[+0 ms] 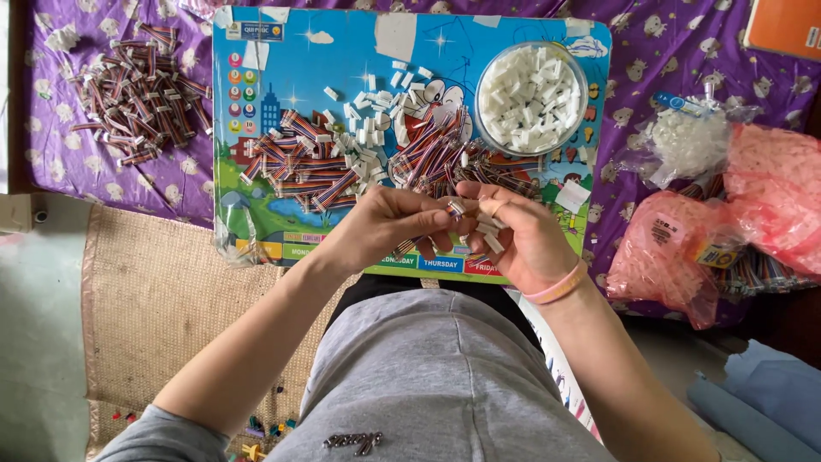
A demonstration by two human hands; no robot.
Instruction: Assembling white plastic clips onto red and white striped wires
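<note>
Wire bundle (455,208) pinched between left hand (389,227) and right hand (522,239), long axis apparently running left-right; right also clasps white connectors (489,233).

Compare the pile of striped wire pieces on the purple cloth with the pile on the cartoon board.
The cloth pile lies alone at far left, with no loose white connectors around it. The board pile is wider, mixed with scattered white connectors, and sits just beyond the hands. Both are short multicoloured ribbon wires, heaped loosely.
</note>
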